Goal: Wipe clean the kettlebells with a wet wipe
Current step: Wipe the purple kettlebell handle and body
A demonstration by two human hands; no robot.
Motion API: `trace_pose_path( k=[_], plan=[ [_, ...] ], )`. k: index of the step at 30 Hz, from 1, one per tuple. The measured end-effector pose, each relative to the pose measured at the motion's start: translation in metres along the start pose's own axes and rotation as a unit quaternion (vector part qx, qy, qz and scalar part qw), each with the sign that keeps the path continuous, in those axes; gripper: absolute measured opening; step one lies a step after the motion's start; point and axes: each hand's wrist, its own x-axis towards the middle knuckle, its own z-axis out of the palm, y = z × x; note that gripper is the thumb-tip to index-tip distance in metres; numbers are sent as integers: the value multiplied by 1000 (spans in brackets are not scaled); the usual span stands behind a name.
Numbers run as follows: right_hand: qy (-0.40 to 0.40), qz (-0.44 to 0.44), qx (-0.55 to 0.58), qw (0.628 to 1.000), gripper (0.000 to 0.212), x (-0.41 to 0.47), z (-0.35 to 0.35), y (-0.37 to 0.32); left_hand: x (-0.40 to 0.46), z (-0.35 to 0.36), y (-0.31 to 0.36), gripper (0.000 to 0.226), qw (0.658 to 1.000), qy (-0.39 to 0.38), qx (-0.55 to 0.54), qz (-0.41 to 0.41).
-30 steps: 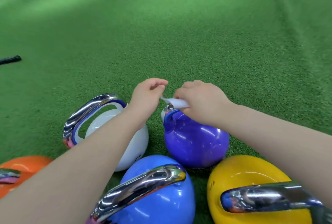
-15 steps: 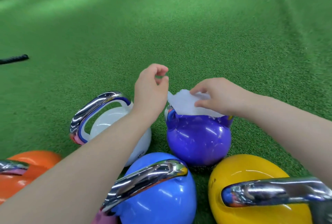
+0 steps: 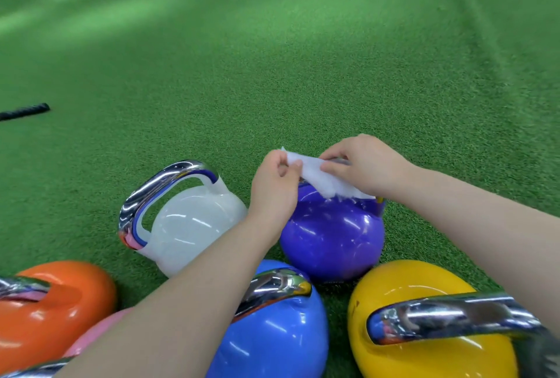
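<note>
Wet wipe [image 3: 325,179] draped over top of purple kettlebell [image 3: 331,235], pinched at either end by left hand [image 3: 274,188] and right hand [image 3: 368,165]. Best spread flat before rubbing handle, then body. Stretched between both hands, white kettlebell [image 3: 194,226] just beside

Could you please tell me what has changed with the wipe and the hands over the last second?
The wet wipe, bunched a second ago, is now spread over the purple kettlebell. The left hand, which let go midway, pinches it again; the right hand kept hold. The kettlebells stayed put.
</note>
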Motion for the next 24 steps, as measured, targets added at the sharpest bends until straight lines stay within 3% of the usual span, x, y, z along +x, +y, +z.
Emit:
trace_pose_path(
  k=[5, 7, 9, 11, 12, 14, 16, 20, 24],
  plan=[
    [-23, -7, -43, 999, 39, -1, -1, -2, 9, -17, -14, 36, 978, -11, 203, -45],
    [-26, -26, -86, 996, 43, -2, -2, -3, 10, -26, -15, 47, 973, 27, 226, -43],
    [-31, -32, -103, 994, 43, -3, -2, -3, 12, -29, -13, 46, 976, 99, 192, 5],
    [-32, -33, -102, 994, 41, -2, -1, -2, 14, -28, -5, 25, 975, 107, 164, 104],
    [-34, -35, -101, 994, 40, -1, 1, -2, 15, -26, -1, 7, 968, 67, 186, 155],
    [-41, -38, -104, 993, 41, 0, 3, -2, 19, -19, 3, 34, 931, -53, 276, 231],
    [-55, -22, -106, 993, 42, 2, 2, 1, 24, -4, 6, 54, 887, -151, 359, 250],
    [-103, 33, -82, 991, 32, 3, -5, 11, 34, 30, 17, 42, 839, -209, 455, 211],
    [-110, 66, -65, 990, 30, 3, 1, 21, 43, 45, 24, 38, 814, -225, 504, 183]
  ],
)
